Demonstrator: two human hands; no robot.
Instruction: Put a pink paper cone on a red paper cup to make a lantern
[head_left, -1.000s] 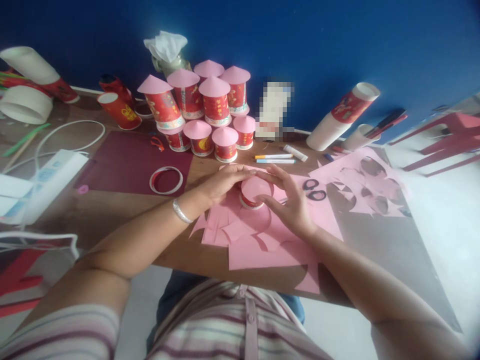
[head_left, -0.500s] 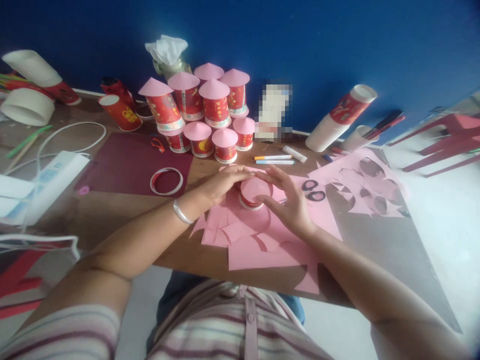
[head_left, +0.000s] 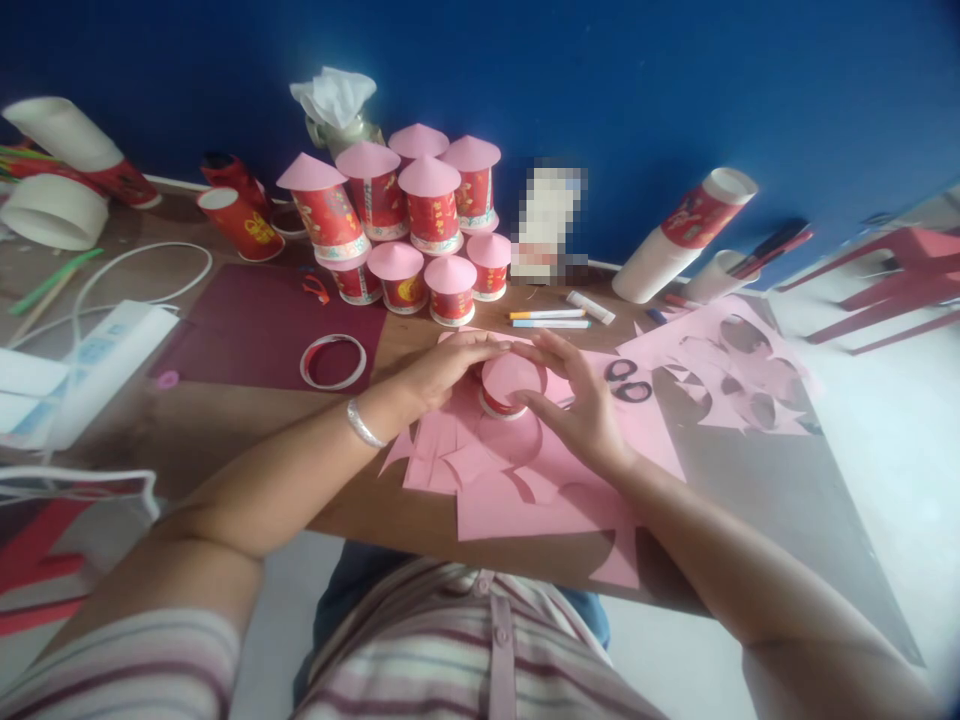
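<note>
A pink paper cone [head_left: 513, 378] sits like a roof on a short red paper cup [head_left: 501, 406] with a white rim at its foot. My left hand [head_left: 457, 365] is curved about the cone's left and far side, fingers partly hidden behind it. On the other side my right hand [head_left: 581, 400] holds the cone between the thumb at its front right edge and the fingers at the back. The fingertips of both hands meet behind the cone. Under the cup lie pink paper sheets [head_left: 540, 515] and cut scraps.
Several red cups with pink cone roofs [head_left: 429, 178] stand at the back. Black-handled scissors [head_left: 628, 381], two markers [head_left: 549, 318] and a glue stick [head_left: 589, 307] lie near my right hand. A tape roll [head_left: 333, 362] rests left, cut-out pink paper [head_left: 724, 365] right.
Almost nothing differs; both hands keep the same hold around the cone, and the view has shifted only very slightly.
</note>
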